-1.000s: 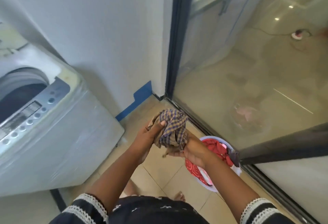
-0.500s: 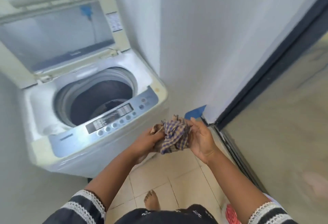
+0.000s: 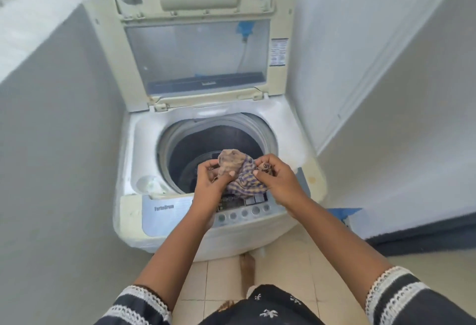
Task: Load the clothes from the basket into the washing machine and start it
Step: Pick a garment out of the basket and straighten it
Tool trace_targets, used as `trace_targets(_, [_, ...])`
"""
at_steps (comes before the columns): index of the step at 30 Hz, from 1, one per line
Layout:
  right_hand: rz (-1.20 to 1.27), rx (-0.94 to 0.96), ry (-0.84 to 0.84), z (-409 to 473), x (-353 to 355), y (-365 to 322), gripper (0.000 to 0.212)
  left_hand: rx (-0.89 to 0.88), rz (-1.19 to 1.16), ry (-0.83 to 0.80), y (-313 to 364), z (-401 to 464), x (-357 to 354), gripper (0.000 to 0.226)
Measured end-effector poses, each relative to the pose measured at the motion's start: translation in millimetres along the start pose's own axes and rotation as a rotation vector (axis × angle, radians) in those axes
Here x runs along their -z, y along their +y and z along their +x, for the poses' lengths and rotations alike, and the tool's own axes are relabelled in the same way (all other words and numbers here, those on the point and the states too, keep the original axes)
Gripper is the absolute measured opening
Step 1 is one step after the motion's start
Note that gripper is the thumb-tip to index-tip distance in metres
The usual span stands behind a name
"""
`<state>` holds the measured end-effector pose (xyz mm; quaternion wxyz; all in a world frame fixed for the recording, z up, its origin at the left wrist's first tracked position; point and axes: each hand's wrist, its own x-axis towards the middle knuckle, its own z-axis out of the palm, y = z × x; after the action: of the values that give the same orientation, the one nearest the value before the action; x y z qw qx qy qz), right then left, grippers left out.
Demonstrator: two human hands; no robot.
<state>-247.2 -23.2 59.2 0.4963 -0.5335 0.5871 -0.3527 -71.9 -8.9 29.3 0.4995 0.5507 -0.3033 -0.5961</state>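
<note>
Cream plastic frames the washing machine [image 3: 180,221], whose lid [image 3: 198,48] stands propped up at the back so the dark drum [image 3: 213,144] lies open for loading. Above the drum's front edge, just over the control panel [image 3: 242,212], a bunched checked cloth [image 3: 244,177] hangs between both hands. The left hand [image 3: 210,183] and right hand [image 3: 277,177] each pinch it, probably to drop it in; the basket is out of view.

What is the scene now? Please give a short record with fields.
cloth: checked, bunched, held over the front of the drum
left hand: grips cloth
right hand: grips cloth
washer: lid up, drum open
drum: dark inside; no clothes visible
panel: partly hidden by cloth and hands
basket: not in view
</note>
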Motion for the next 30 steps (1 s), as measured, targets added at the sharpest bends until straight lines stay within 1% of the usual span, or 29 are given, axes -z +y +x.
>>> trace_targets(3, [-0.101,0.018,-0.041,49,-7,2,0.012,0.02,0.013,0.046,3,37,9,0.04])
trace_targets(6, [-0.206,0.005,-0.074,95,-9,10,0.015,0.084,0.038,0.05,2,76,9,0.036])
trace_targets(12, [-0.404,-0.171,-0.168,166,-10,50,0.021,0.296,0.131,0.021,-19,137,-4,0.031])
trace_targets(16, [-0.484,-0.234,-0.199,188,-12,68,0.02,0.372,0.062,0.038,-31,152,-10,0.036])
trace_targets(18, [-0.497,-0.251,-0.185,194,-12,72,0.018,0.378,0.022,0.059,-32,155,-10,0.039])
trace_targets(21, [-0.466,-0.272,-0.169,198,-13,73,0.026,0.396,-0.02,0.111,-29,155,-8,0.035])
trace_targets(24, [-0.456,-0.284,-0.16,198,-15,71,0.032,0.461,-0.006,0.177,-29,156,-1,0.033])
trace_targets(27, [-0.44,-0.301,-0.168,194,-18,68,0.031,0.527,0.024,0.219,-30,151,6,0.026])
trace_targets(30, [-0.416,-0.296,-0.169,184,-21,63,0.027,0.53,0.021,0.224,-27,142,10,0.018])
